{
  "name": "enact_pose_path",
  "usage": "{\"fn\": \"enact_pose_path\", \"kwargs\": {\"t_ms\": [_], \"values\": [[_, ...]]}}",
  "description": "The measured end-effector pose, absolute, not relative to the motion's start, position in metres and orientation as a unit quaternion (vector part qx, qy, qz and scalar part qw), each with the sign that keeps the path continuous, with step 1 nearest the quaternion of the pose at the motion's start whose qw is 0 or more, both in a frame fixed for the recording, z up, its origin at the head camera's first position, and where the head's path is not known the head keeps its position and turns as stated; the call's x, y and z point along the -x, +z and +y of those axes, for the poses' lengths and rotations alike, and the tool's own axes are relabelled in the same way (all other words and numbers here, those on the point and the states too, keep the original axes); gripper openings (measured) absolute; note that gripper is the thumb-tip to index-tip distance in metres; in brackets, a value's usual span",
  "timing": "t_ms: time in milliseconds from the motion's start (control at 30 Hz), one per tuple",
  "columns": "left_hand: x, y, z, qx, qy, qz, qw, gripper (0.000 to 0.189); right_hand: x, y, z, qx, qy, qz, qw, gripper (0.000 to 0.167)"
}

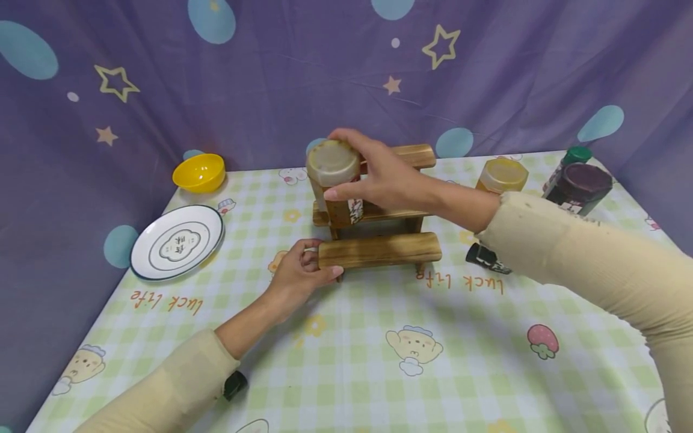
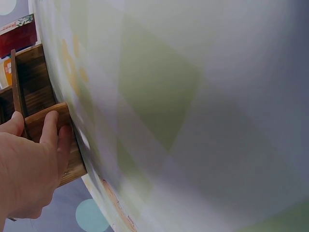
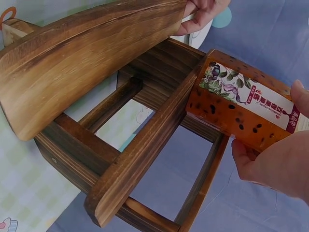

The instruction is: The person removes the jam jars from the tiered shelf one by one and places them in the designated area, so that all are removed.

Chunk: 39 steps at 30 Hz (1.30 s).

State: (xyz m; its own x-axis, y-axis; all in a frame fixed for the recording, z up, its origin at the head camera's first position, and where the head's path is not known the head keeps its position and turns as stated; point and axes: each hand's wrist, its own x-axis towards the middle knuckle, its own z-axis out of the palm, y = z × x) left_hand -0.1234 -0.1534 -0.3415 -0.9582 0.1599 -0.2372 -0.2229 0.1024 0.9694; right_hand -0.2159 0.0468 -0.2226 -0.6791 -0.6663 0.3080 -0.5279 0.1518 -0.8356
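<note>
My right hand (image 1: pixel 381 171) grips a jar of orange passion fruit jam with dark seeds (image 3: pixel 246 104) near its lid, fingers and thumb around it. The jar is at the left end of the middle step of a three-tier wooden stand (image 1: pixel 381 249), its base right at the step's edge in the right wrist view. My left hand (image 1: pixel 298 273) holds the left end of the stand's lowest step, thumb in front and fingers behind. In the left wrist view, the left fingers (image 2: pixel 49 128) lie against that wooden end.
A second orange jar (image 1: pixel 503 174), a dark jar (image 1: pixel 579 186) and a green-capped bottle (image 1: pixel 576 155) stand at the right. A small black-capped container (image 1: pixel 487 258) lies near the right sleeve. A white plate (image 1: pixel 178 242) and yellow bowl (image 1: pixel 200 173) sit at left. Another dark object (image 1: pixel 235 385) shows beside the left sleeve.
</note>
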Motion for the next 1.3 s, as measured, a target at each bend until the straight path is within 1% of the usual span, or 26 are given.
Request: {"fn": "enact_pose_path", "kwargs": {"t_ms": [267, 567, 800, 1033, 1300], "values": [[0.123, -0.341, -0.154, 0.022, 0.663, 0.734, 0.143, 0.068, 0.214, -0.223, 0.046, 0.392, -0.514, 0.761, 0.051, 0.062], [0.123, -0.342, -0.153, 0.024, 0.667, 0.731, 0.142, 0.067, 0.204, -0.226, 0.053, 0.399, -0.506, 0.765, 0.007, 0.061], [0.123, -0.343, -0.153, 0.027, 0.673, 0.726, 0.142, 0.066, 0.188, -0.225, 0.086, 0.379, -0.499, 0.779, -0.025, 0.063], [0.121, -0.341, -0.154, 0.034, 0.669, 0.728, 0.146, 0.068, 0.171, -0.215, 0.12, 0.328, -0.519, 0.789, -0.024, 0.068], [0.121, -0.341, -0.154, 0.029, 0.667, 0.731, 0.143, 0.067, 0.157, -0.206, 0.147, 0.296, -0.536, 0.789, -0.05, 0.067]]}}
